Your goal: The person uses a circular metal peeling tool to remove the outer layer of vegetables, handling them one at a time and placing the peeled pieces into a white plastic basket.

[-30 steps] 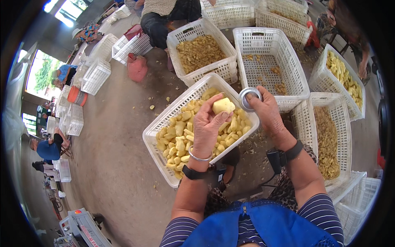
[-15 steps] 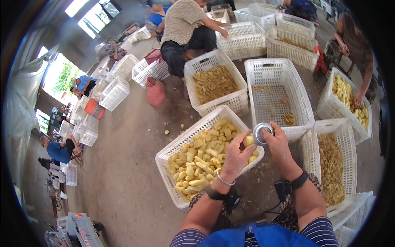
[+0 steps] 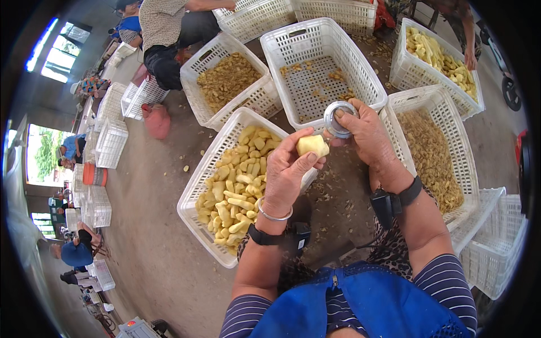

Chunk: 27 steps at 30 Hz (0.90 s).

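Yellow chunk [image 3: 314,146] — partly behind left hand [image 3: 286,173]

Short navy sleeves [image 3: 442,284] with white stripes are showing beneath a bright blue zip-front garment [image 3: 389,301]; leopard-print fabric [image 3: 387,253] is covering the legs. Black straps [image 3: 264,236] with boxy units [image 3: 384,207] are circling both wrists; a silver bangle [image 3: 275,218] is ringing the left.

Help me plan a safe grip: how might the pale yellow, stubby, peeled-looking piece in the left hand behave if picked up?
The pale yellow, stubby, peeled-looking piece is probably stiff, as it shows no sag in the left hand. Its smooth surface may be slippery. It might roll on its rounded side, but its flat-looking end could steady it.
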Available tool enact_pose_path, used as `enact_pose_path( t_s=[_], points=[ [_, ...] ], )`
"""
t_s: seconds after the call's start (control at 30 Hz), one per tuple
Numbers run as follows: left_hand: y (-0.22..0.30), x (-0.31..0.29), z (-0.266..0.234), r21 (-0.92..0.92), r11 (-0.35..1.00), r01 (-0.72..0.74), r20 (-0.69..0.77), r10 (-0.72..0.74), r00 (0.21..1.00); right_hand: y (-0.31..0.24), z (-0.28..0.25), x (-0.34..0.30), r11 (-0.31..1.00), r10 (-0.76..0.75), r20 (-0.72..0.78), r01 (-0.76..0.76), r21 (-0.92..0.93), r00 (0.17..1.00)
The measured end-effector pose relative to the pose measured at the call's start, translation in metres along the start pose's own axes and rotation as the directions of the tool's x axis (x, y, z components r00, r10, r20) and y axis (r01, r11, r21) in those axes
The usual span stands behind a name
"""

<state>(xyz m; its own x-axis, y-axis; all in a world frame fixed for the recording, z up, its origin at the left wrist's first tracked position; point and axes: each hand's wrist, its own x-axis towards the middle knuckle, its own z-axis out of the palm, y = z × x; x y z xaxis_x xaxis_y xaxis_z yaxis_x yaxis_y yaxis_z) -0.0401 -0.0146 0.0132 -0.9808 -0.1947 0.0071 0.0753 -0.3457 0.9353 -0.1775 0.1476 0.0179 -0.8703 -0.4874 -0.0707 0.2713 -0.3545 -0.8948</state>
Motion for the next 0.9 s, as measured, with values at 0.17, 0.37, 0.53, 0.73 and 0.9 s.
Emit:
enact_pose_path(
  t_s=[0.17, 0.37, 0.53, 0.73, 0.9],
  points=[
    [-0.001, 0.005, 0.007, -0.143, 0.990, 0.017, -0.052, -0.025, 0.998, -0.008, -0.006, -0.010, 0.997, -0.040, 0.010, 0.040, -0.059, 0.999],
    [-0.007, 0.011, 0.012, -0.199, 0.980, 0.022, -0.096, -0.042, 0.994, -0.016, 0.010, -0.027, 0.937, -0.154, 0.003, 0.147, -0.317, 0.988],
    [-0.007, 0.013, 0.027, -0.153, 0.988, 0.033, -0.132, -0.053, 0.990, -0.014, 0.005, -0.028, 0.890, -0.174, 0.032, 0.171, -0.422, 0.984],
    [-0.014, 0.015, 0.019, -0.262, 0.960, 0.094, -0.128, -0.131, 0.983, -0.011, -0.001, -0.025, 0.828, -0.200, 0.033, 0.187, -0.528, 0.979],
    [-0.011, 0.017, 0.018, -0.339, 0.923, 0.179, -0.149, -0.241, 0.959, -0.015, 0.001, -0.031, 0.761, -0.198, 0.022, 0.168, -0.626, 0.980]
  ],
)
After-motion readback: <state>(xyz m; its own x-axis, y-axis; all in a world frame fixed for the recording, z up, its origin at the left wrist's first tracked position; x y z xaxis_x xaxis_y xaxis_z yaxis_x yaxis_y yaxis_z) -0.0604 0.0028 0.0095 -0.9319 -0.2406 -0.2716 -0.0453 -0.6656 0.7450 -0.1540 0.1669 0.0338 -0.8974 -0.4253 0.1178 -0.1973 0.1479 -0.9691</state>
